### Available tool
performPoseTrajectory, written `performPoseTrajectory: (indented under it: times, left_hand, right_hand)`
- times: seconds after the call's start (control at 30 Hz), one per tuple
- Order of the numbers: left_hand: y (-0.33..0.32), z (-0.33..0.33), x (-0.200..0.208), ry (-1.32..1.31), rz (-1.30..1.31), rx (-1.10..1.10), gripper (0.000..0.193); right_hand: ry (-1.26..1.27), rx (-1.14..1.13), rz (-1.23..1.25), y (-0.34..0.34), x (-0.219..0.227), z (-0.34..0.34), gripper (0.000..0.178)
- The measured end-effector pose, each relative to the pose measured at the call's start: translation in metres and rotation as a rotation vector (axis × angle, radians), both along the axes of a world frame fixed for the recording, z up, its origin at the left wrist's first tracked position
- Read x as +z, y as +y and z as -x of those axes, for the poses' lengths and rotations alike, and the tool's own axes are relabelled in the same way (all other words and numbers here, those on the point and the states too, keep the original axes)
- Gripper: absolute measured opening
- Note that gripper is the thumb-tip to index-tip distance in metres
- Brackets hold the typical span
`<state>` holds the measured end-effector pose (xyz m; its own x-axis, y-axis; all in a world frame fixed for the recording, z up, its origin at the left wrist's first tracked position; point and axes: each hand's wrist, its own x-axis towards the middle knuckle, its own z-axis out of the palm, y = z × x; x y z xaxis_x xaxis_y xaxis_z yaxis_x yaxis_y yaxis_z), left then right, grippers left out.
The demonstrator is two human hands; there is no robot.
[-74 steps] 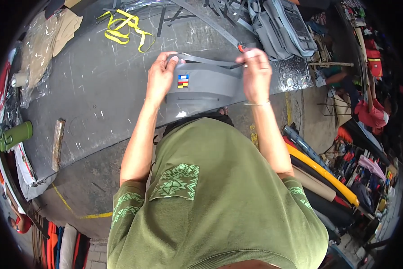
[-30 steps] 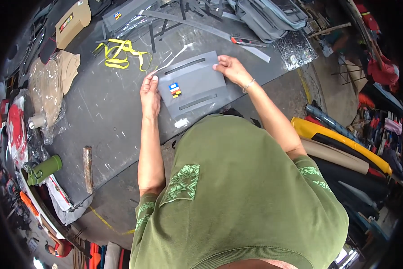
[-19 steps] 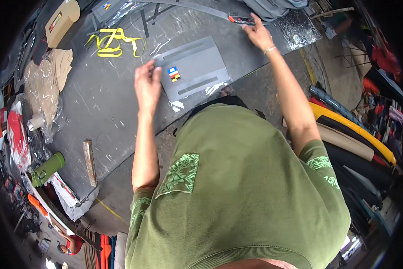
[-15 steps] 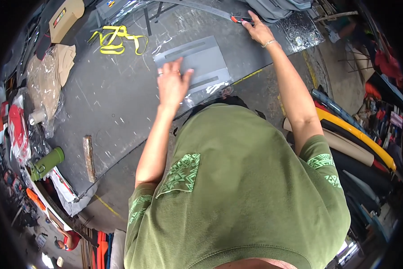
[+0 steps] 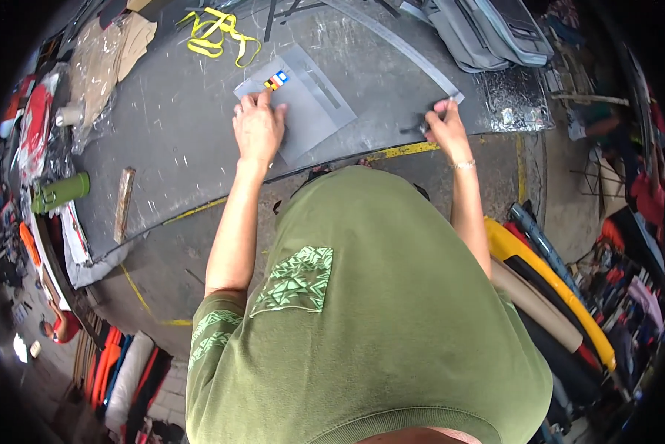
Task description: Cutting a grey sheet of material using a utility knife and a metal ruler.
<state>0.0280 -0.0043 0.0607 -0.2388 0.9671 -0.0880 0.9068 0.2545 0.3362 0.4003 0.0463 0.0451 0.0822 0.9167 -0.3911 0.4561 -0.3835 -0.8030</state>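
On the dark worktable lies a flat grey panel [image 5: 318,126], turned at an angle, with a dark strip along one side. My left hand [image 5: 260,135] rests on its left part, fingers stretched out. Its fingertips touch or nearly touch a small label [image 5: 277,79] in yellow, red, blue and white. To the right, my right hand [image 5: 448,133] has its fingers closed around a small dark tool [image 5: 414,129], smeared by motion; its kind cannot be made out. The end of a long pale ruler [image 5: 410,52] lies just beyond this hand.
Yellow strap [image 5: 218,33] lies at the far left of the dark worktable [image 5: 177,155]. Grey bags [image 5: 488,33] are stacked at the far right. A wooden bar [image 5: 125,203] and green bottle [image 5: 62,192] sit to the left. Fabric rolls [image 5: 540,296] stand at my right.
My right hand has come nearer and now holds a dark tool. The grey panel has turned, and a coloured label shows by my left fingertips. The view has shifted.
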Motion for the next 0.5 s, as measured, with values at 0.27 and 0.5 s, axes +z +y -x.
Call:
performPoseTrajectory:
  times: [0.27, 0.5]
  left_hand:
    - [0.006, -0.048, -0.039, -0.022, -0.083, -0.341, 0.061]
    - [-0.042, -0.048, -0.038, -0.161, -0.27, 0.018, 0.054]
  right_hand:
    - [0.367, 0.269, -0.052, -0.01, 0.006, -0.031, 0.079]
    - [-0.025, 0.478, -0.318, 0.075, 0.004, -0.035, 0.048]
